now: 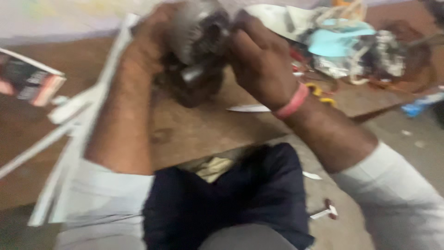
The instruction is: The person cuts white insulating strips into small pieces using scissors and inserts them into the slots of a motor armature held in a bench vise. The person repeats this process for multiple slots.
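A grey and dark metal part, rounded like a small motor [199, 37], is held up between both hands above a brown wooden board [194, 129]. My left hand [148, 46] wraps around its left side. My right hand [259, 60], with a pink band at the wrist, grips its right side from above. The picture is blurred, so the part's details are unclear.
A pale blade-like piece [247, 108] lies on the board under my right wrist. A heap of wires and a light blue piece [342, 41] sits at the upper right. White strips [60, 139] lie at the left, a box [30, 78] at the far left. A small tool [326, 210] lies on the floor.
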